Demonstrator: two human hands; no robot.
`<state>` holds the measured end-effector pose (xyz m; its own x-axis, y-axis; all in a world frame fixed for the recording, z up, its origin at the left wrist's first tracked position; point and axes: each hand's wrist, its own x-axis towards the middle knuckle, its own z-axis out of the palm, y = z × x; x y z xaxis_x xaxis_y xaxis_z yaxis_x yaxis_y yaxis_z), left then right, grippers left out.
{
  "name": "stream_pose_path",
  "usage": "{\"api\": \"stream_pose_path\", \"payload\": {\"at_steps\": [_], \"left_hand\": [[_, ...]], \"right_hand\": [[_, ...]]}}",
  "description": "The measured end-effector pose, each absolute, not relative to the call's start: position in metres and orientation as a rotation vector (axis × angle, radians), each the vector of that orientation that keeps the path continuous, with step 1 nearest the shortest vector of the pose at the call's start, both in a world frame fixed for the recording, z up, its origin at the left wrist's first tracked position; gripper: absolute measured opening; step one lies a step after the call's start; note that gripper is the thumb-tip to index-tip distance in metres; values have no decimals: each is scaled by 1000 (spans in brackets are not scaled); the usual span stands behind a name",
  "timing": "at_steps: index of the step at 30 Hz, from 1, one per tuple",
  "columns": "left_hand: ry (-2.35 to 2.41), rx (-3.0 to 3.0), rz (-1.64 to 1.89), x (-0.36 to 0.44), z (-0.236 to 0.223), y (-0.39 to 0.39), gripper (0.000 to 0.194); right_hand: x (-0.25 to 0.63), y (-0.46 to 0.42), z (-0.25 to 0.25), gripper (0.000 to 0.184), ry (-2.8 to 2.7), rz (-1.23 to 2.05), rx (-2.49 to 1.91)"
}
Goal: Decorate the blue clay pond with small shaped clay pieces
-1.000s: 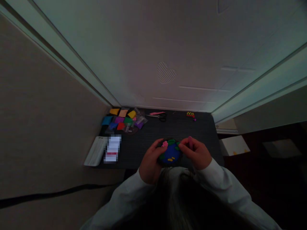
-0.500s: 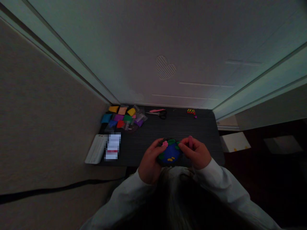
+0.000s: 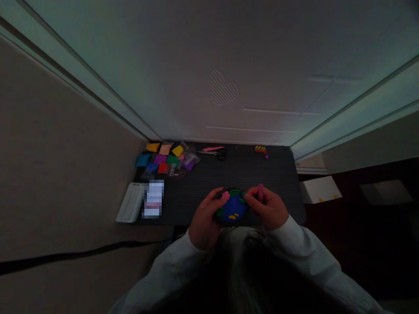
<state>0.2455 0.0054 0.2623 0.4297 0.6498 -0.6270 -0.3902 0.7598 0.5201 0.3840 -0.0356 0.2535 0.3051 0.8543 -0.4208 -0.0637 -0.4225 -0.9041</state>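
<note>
My left hand (image 3: pixel 207 218) is closed around the left side of a round clay piece (image 3: pixel 234 208). Its middle is blue, with green leaf-like shapes along the rim and small yellow bits near the bottom. A pink clay flower (image 3: pixel 225 196) sits on its upper left, by my left thumb. At the piece's right edge, the thumb and forefinger of my right hand (image 3: pixel 266 207) pinch together beside a green clay leaf (image 3: pixel 242 198). Upright between the fingers of that hand stands a pink stick-like clay tool (image 3: pixel 260 192), its lower end hidden.
Bags of coloured clay (image 3: pixel 163 159) lie at the dark table's (image 3: pixel 242 171) back left. Nearby are black-handled scissors (image 3: pixel 220 154) and a pink tool (image 3: pixel 213 148). Small red-and-yellow pieces (image 3: pixel 260 149) lie back right. A phone (image 3: pixel 153 198) and a white flat object (image 3: pixel 130 203) are at left.
The view has shifted slightly. Both hands stay almost where they were on the clay piece, and the right fingers remain at its upper right edge.
</note>
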Motion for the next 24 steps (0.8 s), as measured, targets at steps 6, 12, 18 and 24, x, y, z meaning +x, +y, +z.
{"api": "stream_pose_path", "payload": {"at_steps": [6,12,18,24], "left_hand": [[923,327,666,248,265,5,24],[912,339,644,249,268,7,26],[927,360,640,248,266,7,31],[965,457,637,248,260,7,38]], "right_hand": [[384,-36,252,24,-700,1235,-1651],[387,-36,252,22,-759,1188,-1635],[388,-37,252,23,-736,1230,-1626],[387,-36,251,24,-730,1236,-1593]]}}
